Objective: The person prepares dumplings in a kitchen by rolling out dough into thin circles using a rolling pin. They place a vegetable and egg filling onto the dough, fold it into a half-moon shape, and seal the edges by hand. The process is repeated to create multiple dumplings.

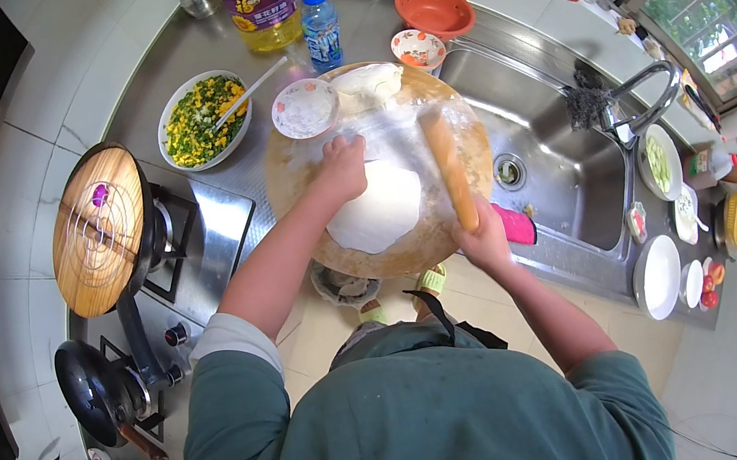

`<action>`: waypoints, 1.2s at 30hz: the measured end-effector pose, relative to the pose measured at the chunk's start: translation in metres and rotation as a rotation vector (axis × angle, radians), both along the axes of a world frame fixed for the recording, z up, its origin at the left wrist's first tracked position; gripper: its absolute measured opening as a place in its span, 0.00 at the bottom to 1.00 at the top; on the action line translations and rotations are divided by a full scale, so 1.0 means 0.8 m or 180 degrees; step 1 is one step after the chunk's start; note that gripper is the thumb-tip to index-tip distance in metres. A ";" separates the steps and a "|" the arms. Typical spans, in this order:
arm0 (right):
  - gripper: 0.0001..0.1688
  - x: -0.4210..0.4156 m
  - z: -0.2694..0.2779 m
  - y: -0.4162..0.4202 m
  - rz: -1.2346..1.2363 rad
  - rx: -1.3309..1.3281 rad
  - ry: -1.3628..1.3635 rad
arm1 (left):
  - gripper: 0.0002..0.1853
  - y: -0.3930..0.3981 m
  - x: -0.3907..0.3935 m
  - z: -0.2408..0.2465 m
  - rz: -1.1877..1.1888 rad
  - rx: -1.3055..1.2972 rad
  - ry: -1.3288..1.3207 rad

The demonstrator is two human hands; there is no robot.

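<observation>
A flat sheet of rolled dough [376, 210] lies on a round wooden board [385, 265] dusted with flour. My left hand [345, 168] is at the dough's upper left edge, fingers curled down; whether they pinch anything is hidden. On the right side of the board, my right hand [484, 232] grips the near end of a wooden rolling pin [450, 169], which points away from me. A thick lump of dough [367, 84] rests at the board's far edge. Beside it stands a patterned bowl of flour [305, 110].
A bowl of chopped greens and yellow bits [204, 122] holds a white utensil. Behind the board stand an oil jug [262, 10] and a blue-capped bottle [322, 29]. To the right is a steel sink [545, 149]; a wooden-lidded pan [99, 238] sits on the stove at left.
</observation>
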State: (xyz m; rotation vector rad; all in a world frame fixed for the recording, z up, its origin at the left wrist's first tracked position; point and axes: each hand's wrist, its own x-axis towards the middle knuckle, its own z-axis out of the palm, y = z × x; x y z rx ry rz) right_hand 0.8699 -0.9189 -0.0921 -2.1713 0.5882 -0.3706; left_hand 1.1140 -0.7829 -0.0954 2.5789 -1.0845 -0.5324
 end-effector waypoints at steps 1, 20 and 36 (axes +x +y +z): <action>0.18 0.016 0.004 -0.005 -0.0184 0.0385 0.0075 | 0.15 -0.002 0.005 -0.004 0.0042 0.0010 0.0088; 0.20 0.108 0.000 -0.046 -0.0193 0.0267 0.0925 | 0.16 -0.010 0.021 -0.015 -0.0456 -0.1732 0.0704; 0.33 0.034 0.020 0.041 0.1320 -0.1929 0.0873 | 0.28 0.159 -0.156 -0.011 -0.1109 -0.1021 -0.0471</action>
